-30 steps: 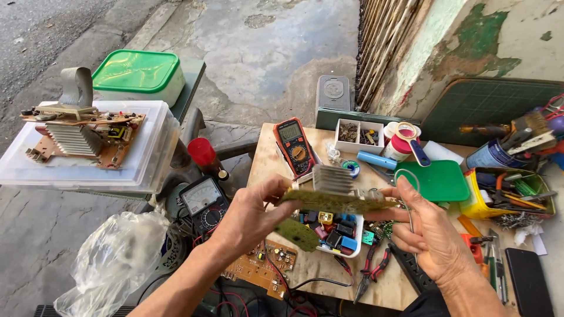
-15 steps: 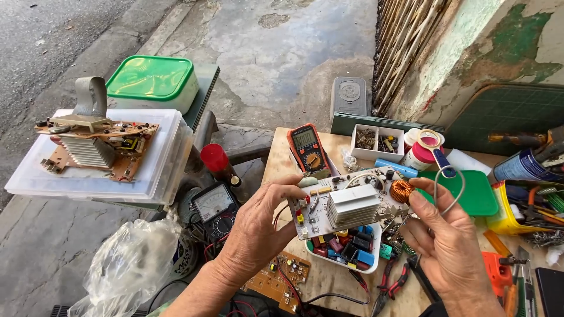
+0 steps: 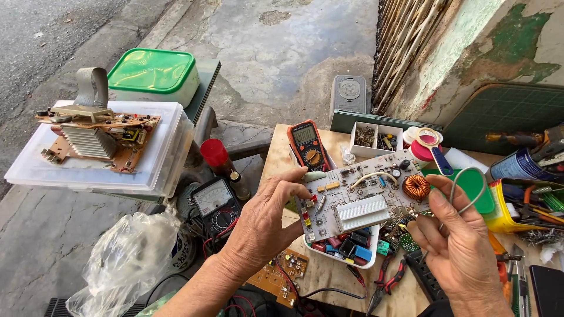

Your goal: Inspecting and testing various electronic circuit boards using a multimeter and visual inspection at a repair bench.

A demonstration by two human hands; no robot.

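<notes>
**White circuit board held up over the bench**

The white rectangular circuit board point(image 3: 358, 196), with its pale finned heatsink and copper-wound ring coil point(image 3: 416, 186), is held tilted above the wooden table point(image 3: 276, 154), component side up. The left hand point(image 3: 264, 226) has fingers clamped on the board's left edge; the right hand point(image 3: 461, 249) supports the right edge, fingers curled together around a grey wire loop point(image 3: 470, 191). Gripping by the edges looks wise, keeping fingers off the parts. Below sit a white tray of coloured parts point(image 3: 352, 249), an orange multimeter point(image 3: 308, 145) and red-handled pliers point(image 3: 390, 280), outdoors on cracked concrete.
</notes>
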